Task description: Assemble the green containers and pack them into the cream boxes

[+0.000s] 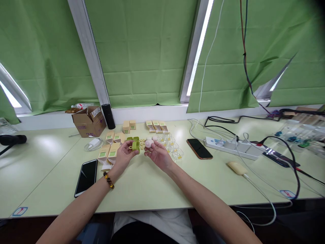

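Okay, so we're pinching green case [135, 146] in left hand [123, 156], above table [142, 193], near cardboard boxes [113, 151]. Right hand [160, 156] pinches pale pink rounded piece [148, 143], near clear plastic containers [177, 154]. Both look light to us; case probably stiff, piece maybe slippery. We'd grip case by sides, piece around middle.

2 hands [157, 155] holding green case [135, 146], pink piece [148, 143]

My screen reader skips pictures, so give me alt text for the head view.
A left hand holds a small green case beside a right hand holding a pale pink object, above a desk with small boxes and phones.
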Demonstrator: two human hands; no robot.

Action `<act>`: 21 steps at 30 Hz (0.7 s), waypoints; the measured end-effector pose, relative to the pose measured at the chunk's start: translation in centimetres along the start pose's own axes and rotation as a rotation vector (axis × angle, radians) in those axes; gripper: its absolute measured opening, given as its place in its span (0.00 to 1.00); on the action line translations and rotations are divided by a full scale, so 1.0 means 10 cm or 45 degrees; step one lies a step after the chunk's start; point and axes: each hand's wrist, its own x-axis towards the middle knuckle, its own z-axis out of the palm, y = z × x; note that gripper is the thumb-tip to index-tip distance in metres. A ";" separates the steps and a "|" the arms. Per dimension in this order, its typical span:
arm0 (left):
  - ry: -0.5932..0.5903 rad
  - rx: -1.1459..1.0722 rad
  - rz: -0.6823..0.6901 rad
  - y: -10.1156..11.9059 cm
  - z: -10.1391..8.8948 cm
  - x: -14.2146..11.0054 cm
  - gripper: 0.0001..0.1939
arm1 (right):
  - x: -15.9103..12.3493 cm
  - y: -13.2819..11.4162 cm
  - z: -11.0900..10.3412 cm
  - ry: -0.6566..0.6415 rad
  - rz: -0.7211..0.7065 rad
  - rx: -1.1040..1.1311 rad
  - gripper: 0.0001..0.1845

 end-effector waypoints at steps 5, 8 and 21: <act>-0.010 0.011 0.005 0.00 0.00 0.00 0.32 | 0.01 -0.04 -0.03 0.085 -0.006 0.031 0.25; -0.017 0.003 0.003 0.00 0.00 -0.01 0.32 | 0.02 -0.02 -0.06 0.078 -0.011 0.009 0.24; -0.063 -0.011 0.102 0.06 0.03 -0.04 0.30 | 0.02 0.02 -0.05 0.076 0.070 -0.208 0.23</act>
